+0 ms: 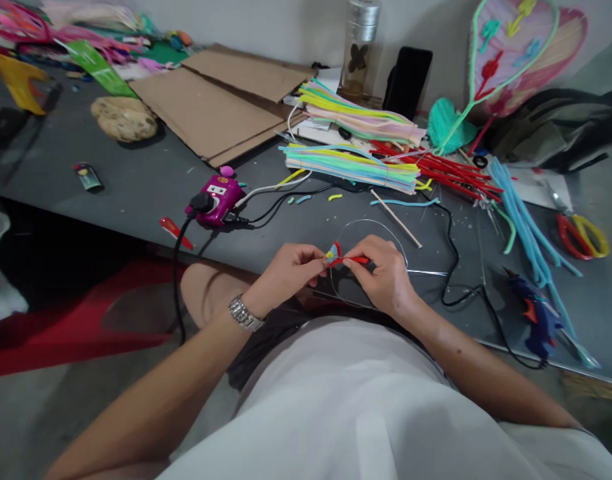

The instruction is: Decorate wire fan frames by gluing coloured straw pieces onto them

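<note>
pinching a red pipe cleaner point(359, 260) with the fingers of the left hand point(286, 275) and right hand point(381, 270) closed narrow on it, long axis running left-right, right hand nearer its free end, other end at the left edge of a thin wire loop point(359, 221).

- The small pipe-cleaner piece point(335, 253) is partly hidden by fingers of the left hand point(286, 273) and right hand point(383, 270); how it is wound is too small to tell.
- The thin wire loop point(366, 223) goes behind the hands.
- The top edge cuts off the pink heart-shaped frame point(531, 47).
- The right edge cuts off the dark bag point(561, 130).
- The label on the small lighter point(89, 177) is too small to read.
</note>
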{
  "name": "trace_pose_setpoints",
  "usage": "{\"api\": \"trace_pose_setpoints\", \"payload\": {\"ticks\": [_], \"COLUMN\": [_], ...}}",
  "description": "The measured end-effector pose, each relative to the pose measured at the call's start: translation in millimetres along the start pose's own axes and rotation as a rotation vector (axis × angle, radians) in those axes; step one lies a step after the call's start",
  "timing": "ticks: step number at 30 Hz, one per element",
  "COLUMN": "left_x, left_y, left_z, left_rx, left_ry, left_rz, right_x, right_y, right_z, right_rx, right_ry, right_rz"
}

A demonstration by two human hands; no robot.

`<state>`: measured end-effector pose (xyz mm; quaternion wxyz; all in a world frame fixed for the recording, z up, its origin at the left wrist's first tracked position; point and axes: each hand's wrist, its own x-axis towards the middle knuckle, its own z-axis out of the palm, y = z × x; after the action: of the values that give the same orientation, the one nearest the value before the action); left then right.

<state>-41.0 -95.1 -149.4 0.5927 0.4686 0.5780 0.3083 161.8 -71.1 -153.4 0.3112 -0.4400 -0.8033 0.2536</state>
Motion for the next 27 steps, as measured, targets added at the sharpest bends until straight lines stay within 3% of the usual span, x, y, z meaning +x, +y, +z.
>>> {"api": "trace_pose_setpoints", "payload": {"ticks": [15, 22, 27], "left_x": [-0.6, 1.7, 0.8], "left_y": [3.9, 3.3, 2.4], "left_z": [11.0, 13.6, 13.7], "left_rx": [0.023, 0.086, 0.258], "left_ry": [0.087, 0.157, 0.177], "left_rz": [0.006, 0.031, 0.041], "right_x": [-3.4, -7.7, -8.1], "right_y": [-0.3, 1.6, -4.1], "right_z": [-0.6, -0.3, 9.9], "right_rx": [0.021, -0.011, -0.112], "right_ry": [0.008, -0.004, -0.015], "right_rz": [-0.023, -0.201, -0.229]}}
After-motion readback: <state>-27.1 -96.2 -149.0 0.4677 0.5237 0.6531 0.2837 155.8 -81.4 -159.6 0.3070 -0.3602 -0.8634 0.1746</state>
